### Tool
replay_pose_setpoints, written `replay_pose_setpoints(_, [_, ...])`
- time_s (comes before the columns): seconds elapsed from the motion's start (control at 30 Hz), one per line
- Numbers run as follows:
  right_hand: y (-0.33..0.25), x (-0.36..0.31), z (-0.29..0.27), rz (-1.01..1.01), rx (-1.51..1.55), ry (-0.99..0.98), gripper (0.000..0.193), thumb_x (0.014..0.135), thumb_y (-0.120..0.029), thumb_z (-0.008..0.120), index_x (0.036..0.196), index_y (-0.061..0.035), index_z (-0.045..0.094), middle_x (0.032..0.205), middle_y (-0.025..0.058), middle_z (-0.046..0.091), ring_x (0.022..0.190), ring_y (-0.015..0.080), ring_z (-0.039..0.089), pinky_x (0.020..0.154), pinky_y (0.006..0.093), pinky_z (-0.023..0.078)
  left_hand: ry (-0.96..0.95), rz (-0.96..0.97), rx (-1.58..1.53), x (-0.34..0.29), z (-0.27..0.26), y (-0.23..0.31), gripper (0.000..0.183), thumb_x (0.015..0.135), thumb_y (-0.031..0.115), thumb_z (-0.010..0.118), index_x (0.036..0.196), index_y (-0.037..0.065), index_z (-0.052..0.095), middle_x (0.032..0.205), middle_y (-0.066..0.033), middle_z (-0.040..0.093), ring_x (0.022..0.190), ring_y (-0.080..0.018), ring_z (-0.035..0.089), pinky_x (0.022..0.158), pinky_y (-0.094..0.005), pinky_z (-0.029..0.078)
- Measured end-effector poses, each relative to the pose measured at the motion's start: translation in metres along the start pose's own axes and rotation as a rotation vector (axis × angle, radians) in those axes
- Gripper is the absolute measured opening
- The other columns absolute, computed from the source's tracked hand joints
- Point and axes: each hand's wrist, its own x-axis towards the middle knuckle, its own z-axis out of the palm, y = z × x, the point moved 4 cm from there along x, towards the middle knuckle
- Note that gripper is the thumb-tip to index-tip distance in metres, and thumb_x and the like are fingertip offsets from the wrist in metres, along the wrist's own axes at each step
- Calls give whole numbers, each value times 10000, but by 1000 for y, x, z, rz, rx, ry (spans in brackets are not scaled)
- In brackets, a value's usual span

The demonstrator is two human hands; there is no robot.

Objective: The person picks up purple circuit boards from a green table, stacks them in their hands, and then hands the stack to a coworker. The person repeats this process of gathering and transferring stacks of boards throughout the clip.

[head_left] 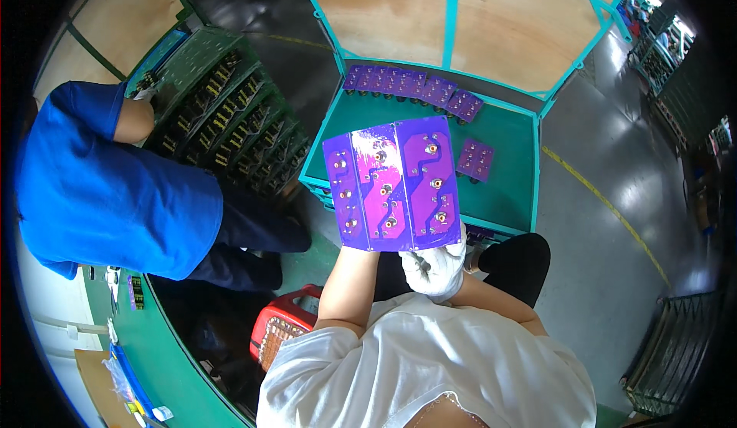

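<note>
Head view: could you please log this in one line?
purple board: held; right hand: at lower edge; left hand: hidden behind board; other boards: on tabletop

Well left of the fingers point(421, 267), a person in a blue shirt point(130, 190) stands beside a dark rack point(257, 140). Nearer the fingers, to their lower left, is a red stool point(275, 313); farther that way, a green table point(153, 351). Rightward of them, a yellow line point(614, 211) crosses the grey floor point(583, 274).

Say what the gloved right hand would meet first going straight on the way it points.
Most likely the large purple board: the right hand sits at its lower edge, seemingly touching it, though exact depth there is unclear.
</note>
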Motion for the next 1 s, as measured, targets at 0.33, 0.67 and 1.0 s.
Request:
replay_pose_setpoints(0.33, [23,-21,5,51,-43,-77,436,624,-88,687,1057,-84,635,1187,196,525,1086,405,493,912,514,402,21,37,116,4,-12,-11,543,926,391,429,1349,55,370,1368,-128,399,1236,-311,377,1012,-509,296])
replay_pose_setpoints(0.67, [50,-23,16,140,-25,-94,404,632,-98,699,1033,-81,650,1264,209,467,1182,430,444,969,530,378,133,76,233,20,-40,-21,615,917,451,429,1377,54,331,1415,-125,346,1285,-325,314,1048,-542,234])
replay_pose_setpoints(1.0, [154,-83,46,381,-53,-254,267,697,-47,675,956,-35,615,1133,200,546,1032,384,561,873,456,474,643,406,611,59,-137,42,689,908,512,428,1404,53,293,1462,-121,294,1333,-339,251,1085,-576,172])
